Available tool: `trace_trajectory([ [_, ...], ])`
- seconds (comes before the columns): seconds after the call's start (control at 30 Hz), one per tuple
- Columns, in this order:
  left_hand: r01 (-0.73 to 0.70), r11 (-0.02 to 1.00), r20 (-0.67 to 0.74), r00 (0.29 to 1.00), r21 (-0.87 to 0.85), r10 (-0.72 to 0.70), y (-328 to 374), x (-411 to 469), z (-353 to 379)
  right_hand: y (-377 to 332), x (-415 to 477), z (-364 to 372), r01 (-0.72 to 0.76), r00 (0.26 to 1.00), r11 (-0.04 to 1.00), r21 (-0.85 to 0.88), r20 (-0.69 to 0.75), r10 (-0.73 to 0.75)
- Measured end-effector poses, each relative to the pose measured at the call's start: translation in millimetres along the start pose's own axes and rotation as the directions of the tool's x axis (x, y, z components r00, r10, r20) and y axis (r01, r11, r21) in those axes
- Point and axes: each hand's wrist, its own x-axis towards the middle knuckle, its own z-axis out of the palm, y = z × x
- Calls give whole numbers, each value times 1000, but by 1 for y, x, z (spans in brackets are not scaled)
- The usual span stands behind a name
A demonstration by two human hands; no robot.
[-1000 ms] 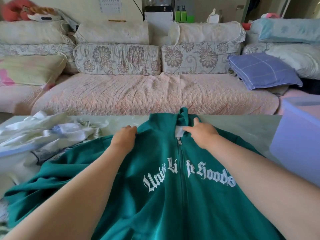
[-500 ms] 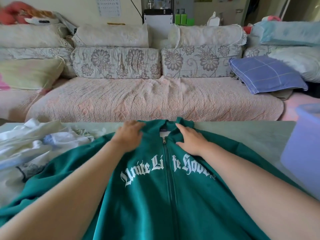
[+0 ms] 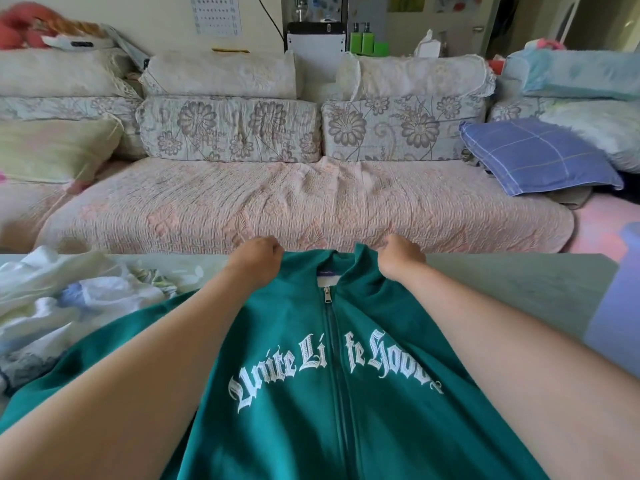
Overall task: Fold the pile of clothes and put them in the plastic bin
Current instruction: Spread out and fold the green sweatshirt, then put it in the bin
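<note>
On table point(image 3: 512, 285): one green hoodie point(image 3: 311, 410), collar gripped by left hand point(image 3: 254, 259), right hand point(image 3: 401, 256).

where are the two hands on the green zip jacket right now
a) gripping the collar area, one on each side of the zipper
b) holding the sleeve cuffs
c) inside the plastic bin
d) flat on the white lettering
a: the left hand and the right hand are both curled on the top edge of the green jacket, one on either side of the zipper, well above the lettering.
</note>
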Motion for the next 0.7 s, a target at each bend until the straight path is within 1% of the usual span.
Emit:
trace_trajectory([
  [0.03, 17, 999, 3, 1000, -33, -17, 5, 7, 1, -2, 6, 1, -5, 1000, 998, -56, 24, 6],
  [0.1, 96, 993, 62, 994, -71, -92, 14, 23, 7, -2, 22, 5, -28, 996, 988, -149, 76, 40],
  [0.17, 152, 988, 117, 981, 13, -153, 16, 40, 15, 0, 39, 11, -70, 986, 967, -243, 127, 104],
  [0.23, 205, 975, 180, 959, 92, -218, 17, 54, 22, 4, 52, 17, -117, 969, 959, -258, 180, 167],
  [0.27, 211, 969, 196, 953, 125, -233, 16, 59, 26, 6, 59, 19, -133, 961, 967, -218, 211, 179],
  [0.3, 210, 970, 190, 954, 127, -231, 12, 65, 30, 5, 63, 19, -145, 958, 980, -136, 228, 174],
  [0.33, 217, 968, 184, 954, 129, -239, 10, 69, 33, 5, 70, 22, -160, 960, 986, -36, 227, 164],
  [0.37, 231, 965, 172, 953, 123, -250, 7, 73, 36, 5, 77, 26, -177, 963, 984, 26, 211, 168],
  [0.43, 257, 965, 91, 961, 55, -261, -2, 79, 41, 9, 94, 40, -175, 977, 979, 104, 141, 160],
  [0.47, 263, 964, 67, 962, 29, -264, -5, 78, 42, 5, 88, 37, -163, 983, 979, 124, 102, 151],
  [0.53, 242, 970, 56, 969, -10, -241, -9, 76, 38, -4, 71, 31, -105, 994, 964, 245, -5, 110],
  [0.57, 243, 969, 59, 969, -34, -241, -8, 70, 32, -9, 62, 26, -75, 992, 936, 344, -71, 105],
  [0.6, 274, 960, 76, 960, -63, -269, -4, 62, 24, -12, 56, 23, -48, 984, 886, 462, -131, 122],
  [0.67, 350, 928, 141, 933, -126, -332, -4, 49, 6, -21, 39, 8, 14, 964, 719, 695, -200, 176],
  [0.7, 382, 906, 176, 919, -182, -352, -5, 44, -4, -27, 28, -3, 24, 965, 628, 778, -181, 187],
])
